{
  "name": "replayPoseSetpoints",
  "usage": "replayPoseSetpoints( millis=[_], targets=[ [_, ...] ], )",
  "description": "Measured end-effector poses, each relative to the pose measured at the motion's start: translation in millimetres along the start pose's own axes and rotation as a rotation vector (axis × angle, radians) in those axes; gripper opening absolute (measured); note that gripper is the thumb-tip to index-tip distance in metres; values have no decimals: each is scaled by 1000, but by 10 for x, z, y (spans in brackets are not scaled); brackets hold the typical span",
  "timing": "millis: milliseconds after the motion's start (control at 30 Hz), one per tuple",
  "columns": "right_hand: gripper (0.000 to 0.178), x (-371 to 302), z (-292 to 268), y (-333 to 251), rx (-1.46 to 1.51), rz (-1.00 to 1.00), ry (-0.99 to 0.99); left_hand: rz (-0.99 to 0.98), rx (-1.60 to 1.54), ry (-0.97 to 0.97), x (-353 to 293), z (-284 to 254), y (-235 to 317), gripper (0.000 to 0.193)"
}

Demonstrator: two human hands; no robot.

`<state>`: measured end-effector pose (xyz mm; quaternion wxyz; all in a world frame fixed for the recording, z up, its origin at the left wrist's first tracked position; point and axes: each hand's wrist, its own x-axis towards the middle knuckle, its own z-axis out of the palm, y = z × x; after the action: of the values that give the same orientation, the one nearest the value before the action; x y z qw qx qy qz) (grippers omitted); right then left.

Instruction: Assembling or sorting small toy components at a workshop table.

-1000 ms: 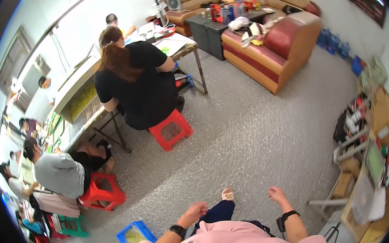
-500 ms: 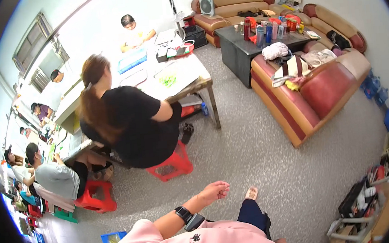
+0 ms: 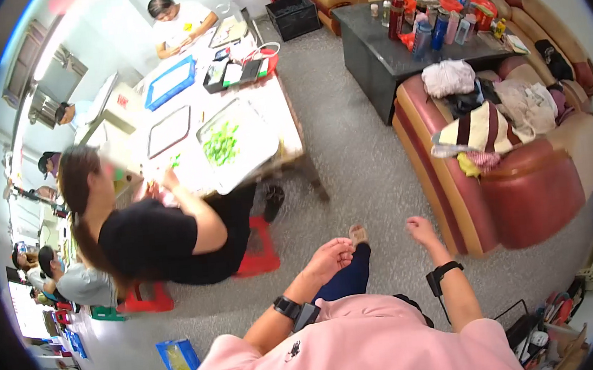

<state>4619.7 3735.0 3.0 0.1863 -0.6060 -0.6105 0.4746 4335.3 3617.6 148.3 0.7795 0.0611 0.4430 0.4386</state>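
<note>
My left hand (image 3: 331, 258) is held out over the grey floor in front of my body. Its fingers are curled in, and no object shows in them. A black strap with a dark box (image 3: 297, 310) circles that wrist. Farther right, my right hand (image 3: 422, 232) is raised beside the red and tan sofa (image 3: 446, 200), apart from it. Its fingers are bent together, slightly blurred, with nothing visible in them. Another black wrist device (image 3: 439, 280) is strapped there. Below and between the hands, my foot in a light sandal (image 3: 358, 234) stands on the floor.
A seated co-worker in black (image 3: 160, 243) works at a table with a tray (image 3: 256, 162) of green pieces and a blue tray (image 3: 170, 83). A red stool (image 3: 260, 248) juts into the floor. Bottles (image 3: 440, 31) crowd a dark table (image 3: 370, 59). Clothes (image 3: 478, 130) cover part of the sofa.
My view has moved forward, bringing the work table and sofa closer. My right hand has come into view, raised. The co-worker in black now shows farther left, hands over the table.
</note>
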Motion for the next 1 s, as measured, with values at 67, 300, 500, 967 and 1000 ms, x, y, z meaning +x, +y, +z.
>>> replayPoseSetpoints(
  millis=[67, 300, 500, 967, 1000],
  targets=[
    [22, 614, -10, -433, 55, 12, -159, 13, -47, 11, 490, 83, 358, 7],
    [23, 2031, -221, -1294, 143, 91, -415, 33, -87, 24, 1662, 673, 1649, 7],
    [14, 3802, -286, -1262, 78, -36, -490, 78, -168, 198, 2653, 727, 2422, 8],
    [16, 7808, 1146, -3013, 6, -238, -419, -67, -214, 514, 3660, 454, 3633, 17],
    [16, 8024, 1348, -2937, 53, -171, -422, -138, -162, 519, 3772, 383, 3714, 17]
  ],
)
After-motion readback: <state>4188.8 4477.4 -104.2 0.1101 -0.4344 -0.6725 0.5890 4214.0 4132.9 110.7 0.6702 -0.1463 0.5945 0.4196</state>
